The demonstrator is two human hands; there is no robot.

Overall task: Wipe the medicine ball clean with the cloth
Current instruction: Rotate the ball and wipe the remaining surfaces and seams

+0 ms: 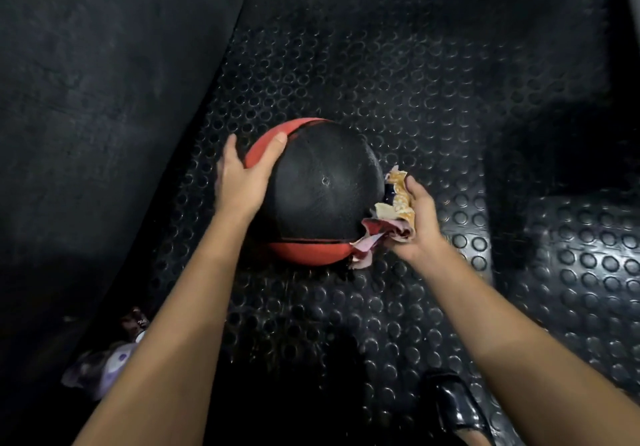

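A black medicine ball (318, 189) with red panels sits on a black rubber floor mat (398, 82) studded with raised circles, roughly in the middle of the view. The left hand (242, 175) lies spread open on the ball's left upper side, thumb reaching onto the red panel and fingers curving round the far edge, steadying it rather than closing on it. The right hand (420, 218) has its grip closed around a bunched, patterned cloth (391, 213) in cream, orange and pink, pressed against the ball's lower right side, with loose folds hanging down beside the red band. A dark smooth mat (86, 99) lies along the left. A pale purple item (100, 366) rests near the left forearm, too blurred to identify.
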